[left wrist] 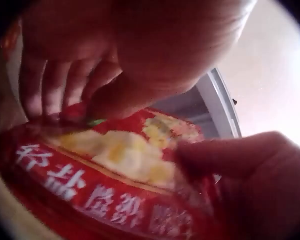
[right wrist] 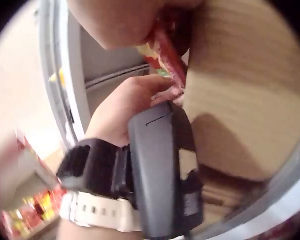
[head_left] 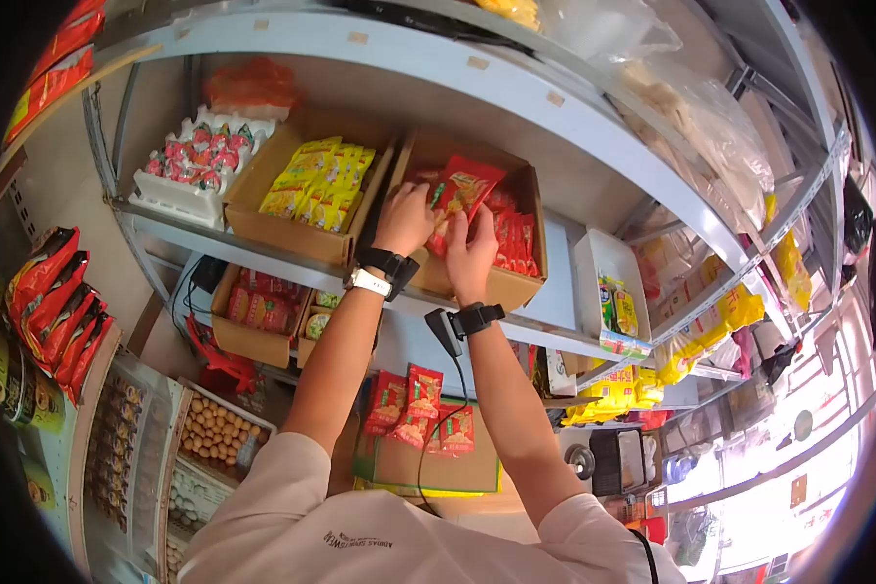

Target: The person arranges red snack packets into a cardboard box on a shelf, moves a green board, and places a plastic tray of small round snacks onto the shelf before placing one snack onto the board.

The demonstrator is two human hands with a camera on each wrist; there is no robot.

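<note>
Both hands are at an open cardboard box [head_left: 518,288] of red snack packets on the middle shelf. Over the box, a glossy red snack packet [head_left: 471,179] is tilted up between them. My left hand [head_left: 405,220] grips its left side, fingers curled at the edge. From the lower right my right hand [head_left: 471,255] holds the same packet, thumb against its front. White lettering and a food picture show on the snack packet [left wrist: 115,155] in the left wrist view. In the right wrist view, the left hand [right wrist: 122,107] and a packet edge show beside the box wall [right wrist: 245,85].
Left of this box stands a carton [head_left: 292,234] of yellow packets, then a white tray [head_left: 170,190] of wrapped items. A white bin [head_left: 603,255] is at the right. Several red packets [head_left: 423,409] lie on a carton below. The shelf's front beam [head_left: 516,83] runs overhead.
</note>
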